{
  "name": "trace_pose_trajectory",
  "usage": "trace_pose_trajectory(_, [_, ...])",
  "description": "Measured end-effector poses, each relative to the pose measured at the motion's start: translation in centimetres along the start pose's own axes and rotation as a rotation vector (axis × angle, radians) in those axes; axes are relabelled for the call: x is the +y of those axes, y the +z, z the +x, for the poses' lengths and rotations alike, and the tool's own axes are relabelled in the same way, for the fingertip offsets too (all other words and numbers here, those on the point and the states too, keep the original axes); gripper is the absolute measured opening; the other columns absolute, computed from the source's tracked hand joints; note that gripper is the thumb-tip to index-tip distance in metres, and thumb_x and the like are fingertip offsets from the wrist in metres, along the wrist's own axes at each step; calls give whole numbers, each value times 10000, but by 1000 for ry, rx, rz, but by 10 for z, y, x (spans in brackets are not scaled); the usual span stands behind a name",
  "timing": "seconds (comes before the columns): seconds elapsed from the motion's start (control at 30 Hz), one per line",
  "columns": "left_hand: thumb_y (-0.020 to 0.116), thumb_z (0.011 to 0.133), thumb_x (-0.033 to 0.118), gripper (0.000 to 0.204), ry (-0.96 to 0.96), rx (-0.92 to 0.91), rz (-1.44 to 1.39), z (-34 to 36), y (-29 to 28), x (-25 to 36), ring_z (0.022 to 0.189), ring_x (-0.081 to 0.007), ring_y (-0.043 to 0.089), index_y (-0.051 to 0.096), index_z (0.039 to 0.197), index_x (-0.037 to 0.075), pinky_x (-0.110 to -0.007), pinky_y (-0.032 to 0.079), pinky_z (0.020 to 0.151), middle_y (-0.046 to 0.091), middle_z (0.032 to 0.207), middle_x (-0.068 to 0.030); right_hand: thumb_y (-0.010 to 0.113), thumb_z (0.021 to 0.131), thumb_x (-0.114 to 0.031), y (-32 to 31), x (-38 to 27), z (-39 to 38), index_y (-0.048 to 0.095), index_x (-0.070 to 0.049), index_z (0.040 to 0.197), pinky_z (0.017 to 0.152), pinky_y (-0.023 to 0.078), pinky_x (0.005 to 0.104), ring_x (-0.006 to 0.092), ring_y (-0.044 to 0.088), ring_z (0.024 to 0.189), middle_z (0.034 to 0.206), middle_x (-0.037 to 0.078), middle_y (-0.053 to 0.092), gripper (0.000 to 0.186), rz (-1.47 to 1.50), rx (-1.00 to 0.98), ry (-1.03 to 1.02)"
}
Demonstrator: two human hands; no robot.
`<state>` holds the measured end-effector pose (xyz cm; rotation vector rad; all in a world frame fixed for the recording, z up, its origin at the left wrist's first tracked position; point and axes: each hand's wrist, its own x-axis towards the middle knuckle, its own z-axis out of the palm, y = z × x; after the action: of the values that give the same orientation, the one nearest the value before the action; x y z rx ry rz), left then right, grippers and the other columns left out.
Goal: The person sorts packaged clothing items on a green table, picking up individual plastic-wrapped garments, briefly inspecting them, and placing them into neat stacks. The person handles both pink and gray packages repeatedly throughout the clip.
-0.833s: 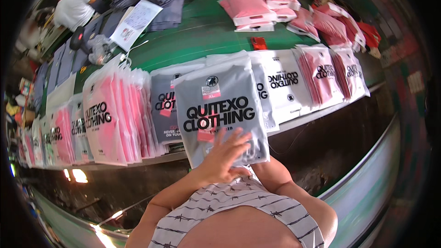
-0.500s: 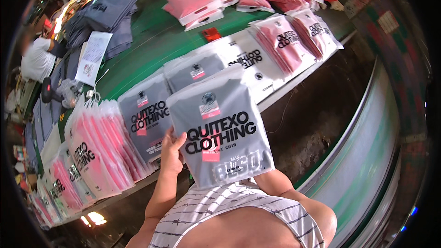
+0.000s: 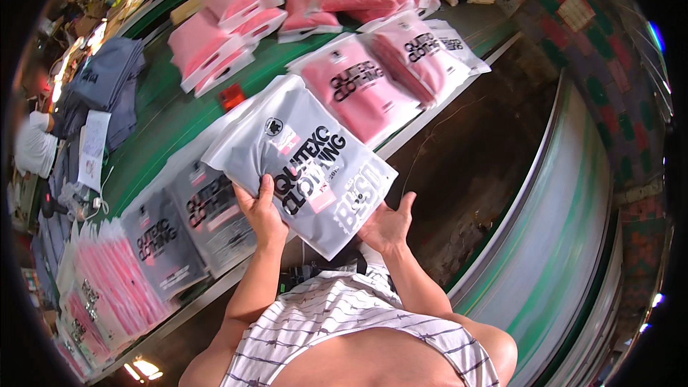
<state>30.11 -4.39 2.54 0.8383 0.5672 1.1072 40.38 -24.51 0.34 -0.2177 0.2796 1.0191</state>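
A grey folded garment in a clear printed bag [image 3: 304, 161] is tilted in front of me over the table's near edge. My left hand [image 3: 262, 209] is closed on its left side, thumb on top and fingers underneath. At the bag's lower right edge is my right hand [image 3: 387, 228], palm up with the thumb stretched away. Its fingertips are hidden beneath the bag. To the left, grey bagged garments [image 3: 162, 242] lie along the table edge beside a row of pink bagged garments [image 3: 115, 276]. More pink bagged garments [image 3: 352, 86] lie beyond the held bag.
The green table [image 3: 161, 129] runs diagonally across. Pink packs [image 3: 233, 7] are piled at its far side, with a small red item [image 3: 231, 97] nearer. Loose grey garments [image 3: 111, 79] and a paper sheet [image 3: 93, 149] lie left, near another person [image 3: 34, 143]. A pale curved surface [image 3: 537, 236] stands at right.
The bag has turned and moved left and up, away from me. My right hand, largely hidden under it before, now shows at its lower right edge. The view has shifted right along the table.
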Motion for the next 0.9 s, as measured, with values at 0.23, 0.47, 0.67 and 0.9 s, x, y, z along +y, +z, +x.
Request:
trace_pose_trajectory(0.23, [635, 980, 21, 549, 35, -166, 10, 1, 155, -93, 1264, -199, 508, 396, 1474, 2, -359, 361, 1131, 515, 1409, -110, 730, 886, -11, 2, -161, 22, 364, -112, 1425, 730, 667, 363, 198, 713, 1001, 1233, 79, 620, 658, -730, 110, -366])
trace_pose_trajectory(0.47, [646, 991, 100, 453, -80, -379, 215, 0, 220, -135, 1204, -201, 553, 470, 1382, -47, -354, 402, 1080, 586, 1329, -137, 618, 876, 75, 2, -241, 56, 450, -102, 1398, 957, 566, 388, 212, 670, 1119, 1278, 88, 637, 576, -672, 249, -493])
trace_pose_trajectory(0.67, [633, 974, 49, 420, -85, -239, 303, 34, 202, -156, 1149, -202, 604, 521, 1364, -57, -349, 436, 1049, 650, 1269, -119, 642, 876, 122, -18, -235, 84, 428, -137, 1466, 999, 521, 340, 176, 637, 1156, 1299, 43, 624, 679, -730, 220, -503])
trace_pose_trajectory(0.9, [679, 978, 143, 352, -179, 67, 211, 112, 179, -155, 1099, -150, 570, 529, 1264, 3, -321, 432, 986, 636, 1169, -73, 673, 934, 19, 23, -200, 151, 422, -137, 1414, 901, 558, 326, 160, 637, 1088, 1270, 40, 594, 565, -658, 169, -403])
